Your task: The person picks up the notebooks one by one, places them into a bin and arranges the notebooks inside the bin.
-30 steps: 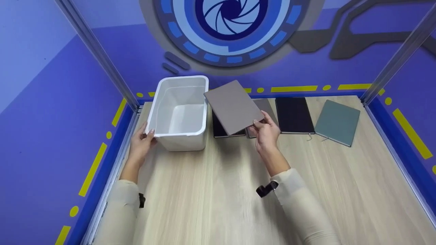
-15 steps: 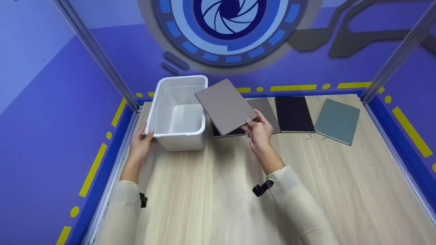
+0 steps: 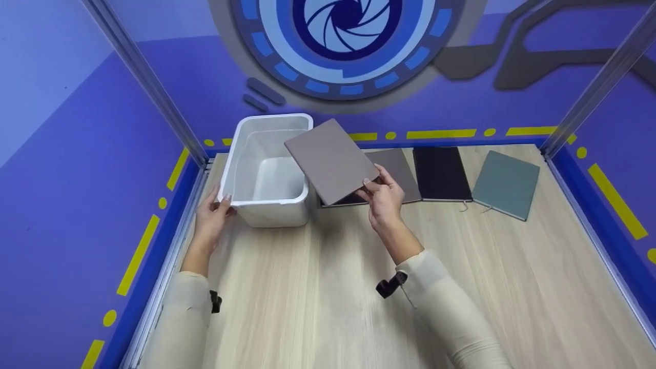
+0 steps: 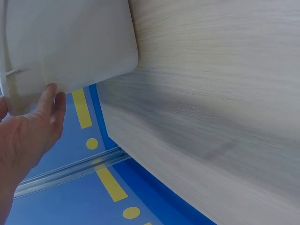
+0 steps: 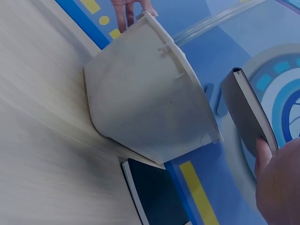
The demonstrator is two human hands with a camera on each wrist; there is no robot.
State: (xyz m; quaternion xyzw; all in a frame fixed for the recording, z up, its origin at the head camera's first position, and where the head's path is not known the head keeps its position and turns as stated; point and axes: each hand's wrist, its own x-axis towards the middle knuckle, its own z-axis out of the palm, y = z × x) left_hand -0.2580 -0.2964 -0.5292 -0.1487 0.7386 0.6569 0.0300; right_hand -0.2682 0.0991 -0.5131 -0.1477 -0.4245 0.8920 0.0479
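Note:
My left hand [image 3: 211, 220] grips the near left corner of a white plastic bin [image 3: 277, 216], thumb over the rim and fingers along the outer wall. In the left wrist view the fingertips [image 4: 50, 89] lie against that wall. My right hand [image 3: 387, 200] pinches a taupe hardcover notebook [image 3: 332, 161] by its near right corner, thumb on top and fingers beneath. The notebook is tilted in the air, its left corner overlapping the bin's right rim in the head view. Seen from the right wrist, the notebook [image 5: 246, 105] is raised at about rim height, beside the bin [image 5: 140, 93].
Under the held notebook lies a black notebook [image 5: 154, 192], mostly hidden in the head view. Further right on the wooden table [image 3: 348, 297] are a grey-brown notebook [image 3: 397, 166], another black notebook [image 3: 442, 174] and a green one [image 3: 507, 184]. Blue walls [image 3: 195, 72] enclose the table.
My right hand has carried the taupe notebook left, nearer the bin, uncovering more of the grey-brown notebook on the table. The left hand and the bin have stayed put.

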